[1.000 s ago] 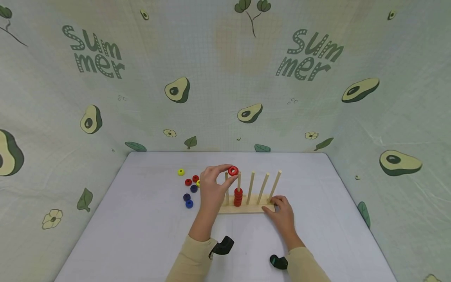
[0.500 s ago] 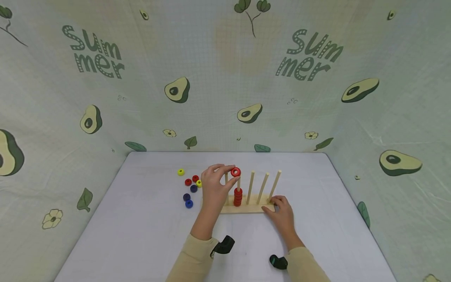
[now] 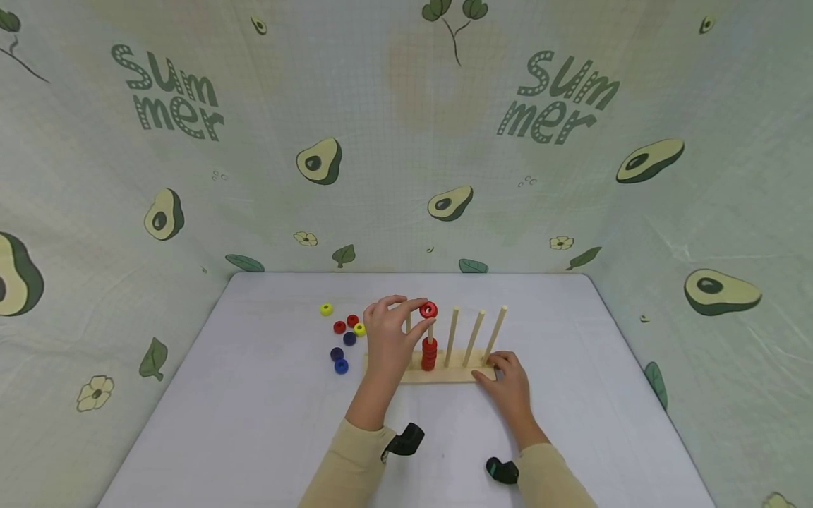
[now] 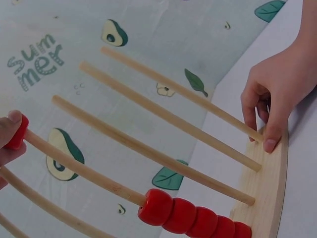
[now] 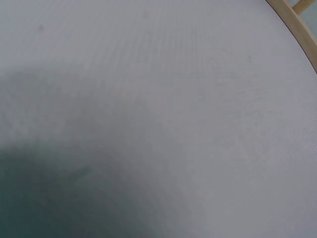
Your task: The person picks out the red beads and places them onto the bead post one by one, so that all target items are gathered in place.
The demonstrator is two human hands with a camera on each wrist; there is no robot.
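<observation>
My left hand (image 3: 387, 339) pinches a red ring bead (image 3: 428, 316) between thumb and fingertips, at the top of one upright peg. In the left wrist view that bead (image 4: 19, 135) meets the peg's tip. Lower on the same peg sits a stack of several red beads (image 3: 429, 356). The peg (image 4: 84, 169) is bare between stack and tip. It stands in a wooden peg stand (image 3: 438, 377) whose other visible pegs carry no beads. My right hand (image 3: 511, 388) grips the stand's right end, thumb on the front and fingers behind.
Loose beads lie left of the stand: two red ones (image 3: 339, 327), two yellow ones (image 3: 326, 309) and several blue ones (image 3: 341, 367). They rest on a white table (image 3: 222, 423) backed by a printed cloth (image 3: 381, 106). Black wrist cameras (image 3: 406, 440) stick out from both sleeves.
My left hand has shifted slightly right, bringing the pinched red bead from beside the peg to over its tip. My right hand stays on the stand's end.
</observation>
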